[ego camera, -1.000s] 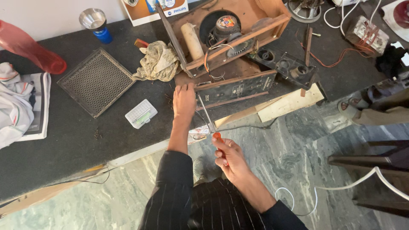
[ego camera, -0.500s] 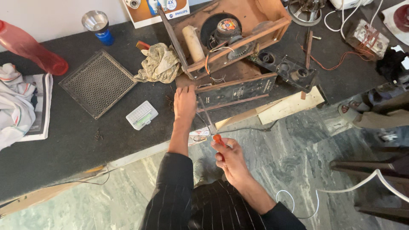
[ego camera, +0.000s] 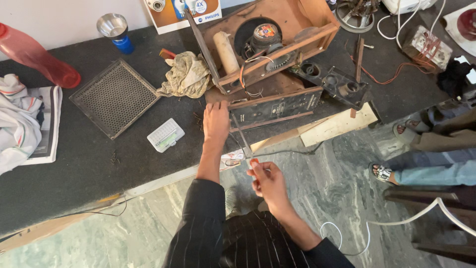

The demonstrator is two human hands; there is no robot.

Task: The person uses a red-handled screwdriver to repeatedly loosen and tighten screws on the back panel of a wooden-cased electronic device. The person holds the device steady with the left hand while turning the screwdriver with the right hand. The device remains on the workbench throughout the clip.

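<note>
Right hand [ego camera: 267,181], lower centre, pinches thin stiff orange-handled metal screwdriver [ego camera: 244,138] by its grip; light, hold at handle. Left hand [ego camera: 216,120] flat on dark counter [ego camera: 89,164] beside black radio panel [ego camera: 275,105], holding nothing.

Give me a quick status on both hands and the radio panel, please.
Left hand flat on the bench beside the dark front panel. Right hand gripping screwdriver, tip at the panel's edge. Rag lies nearby, clear of the work.

left hand [ego camera: 216,120] flat on bench [ego camera: 89,168] by panel [ego camera: 277,105] | right hand [ego camera: 267,179] grips screwdriver [ego camera: 244,138]
</note>
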